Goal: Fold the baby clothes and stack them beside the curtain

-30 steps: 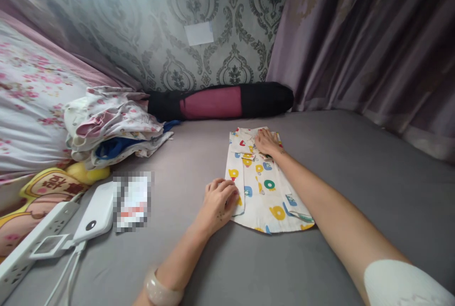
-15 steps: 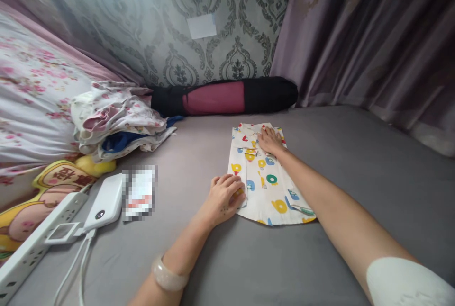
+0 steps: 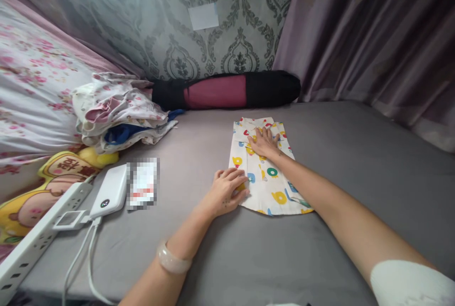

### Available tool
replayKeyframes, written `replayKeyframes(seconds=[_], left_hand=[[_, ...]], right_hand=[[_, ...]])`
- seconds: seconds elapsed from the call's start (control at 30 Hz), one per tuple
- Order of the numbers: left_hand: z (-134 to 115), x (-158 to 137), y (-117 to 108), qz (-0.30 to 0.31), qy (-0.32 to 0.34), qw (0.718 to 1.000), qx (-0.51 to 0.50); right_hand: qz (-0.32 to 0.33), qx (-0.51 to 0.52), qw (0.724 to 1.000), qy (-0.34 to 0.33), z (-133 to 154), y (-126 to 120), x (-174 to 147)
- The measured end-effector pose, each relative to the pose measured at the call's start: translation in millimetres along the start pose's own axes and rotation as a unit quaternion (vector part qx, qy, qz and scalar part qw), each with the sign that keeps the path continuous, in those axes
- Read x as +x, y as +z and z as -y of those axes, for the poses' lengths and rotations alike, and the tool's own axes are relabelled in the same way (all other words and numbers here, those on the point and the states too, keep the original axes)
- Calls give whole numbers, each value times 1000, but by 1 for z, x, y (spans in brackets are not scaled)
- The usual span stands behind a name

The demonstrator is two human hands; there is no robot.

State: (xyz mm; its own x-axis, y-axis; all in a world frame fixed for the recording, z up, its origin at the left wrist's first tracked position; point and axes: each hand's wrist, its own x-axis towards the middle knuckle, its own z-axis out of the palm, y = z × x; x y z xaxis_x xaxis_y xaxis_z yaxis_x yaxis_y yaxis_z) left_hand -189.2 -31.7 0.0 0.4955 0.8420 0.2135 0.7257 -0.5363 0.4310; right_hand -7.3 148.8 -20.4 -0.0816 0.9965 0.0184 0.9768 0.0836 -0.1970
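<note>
A white garment [image 3: 261,194] with yellow, blue, red and green prints lies folded on the grey bed sheet, its sides turned inward and its curved hem toward me. My right hand [image 3: 263,144] rests on its upper part, palm down with the fingers spread. At its lower left edge, my left hand [image 3: 229,190] lies over the cloth with the fingers stretched and slightly bent, the thumb apart from them. Part of the garment's right side is hidden under my right forearm.
A pile of folded clothes [image 3: 121,112] stands at the back left. A black and pink roll [image 3: 215,92] lies along the wall. To the left are a yellow cartoon cushion [image 3: 31,204], a power strip [image 3: 39,237], a white power bank [image 3: 111,188] with cables, and a blurred packet [image 3: 142,183].
My right hand has shifted slightly left and downward over the garment, its fingers now more spread. The left hand stays at the lower left edge. The view has tilted slightly.
</note>
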Motion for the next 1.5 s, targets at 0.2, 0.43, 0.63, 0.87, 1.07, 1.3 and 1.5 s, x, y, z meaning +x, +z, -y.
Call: replayKeyframes(seconds=[0.2, 0.43, 0.63, 0.87, 1.07, 1.3, 1.5], left_hand=[[1, -1, 0, 15, 1, 1000, 4], [2, 1, 2, 18, -30, 999, 23], [8, 3, 6, 45, -37, 998, 17], [7, 18, 4, 73, -13, 997, 22], [7, 31, 8, 84, 73, 994, 6], [-7, 33, 13, 81, 110, 991, -6], [-10, 18, 13, 52, 119, 991, -40]], right_hand=[[55, 71, 994, -61, -15, -9, 3], [23, 67, 991, -111, -58, -19, -37], [27, -6, 996, -90, -92, -19, -82], [47, -31, 992, -117, -77, -23, -121], [66, -9, 988, -139, -59, -24, -143], [83, 4, 982, -168, -45, -34, -171], [91, 10, 973, -212, -36, -44, -193]])
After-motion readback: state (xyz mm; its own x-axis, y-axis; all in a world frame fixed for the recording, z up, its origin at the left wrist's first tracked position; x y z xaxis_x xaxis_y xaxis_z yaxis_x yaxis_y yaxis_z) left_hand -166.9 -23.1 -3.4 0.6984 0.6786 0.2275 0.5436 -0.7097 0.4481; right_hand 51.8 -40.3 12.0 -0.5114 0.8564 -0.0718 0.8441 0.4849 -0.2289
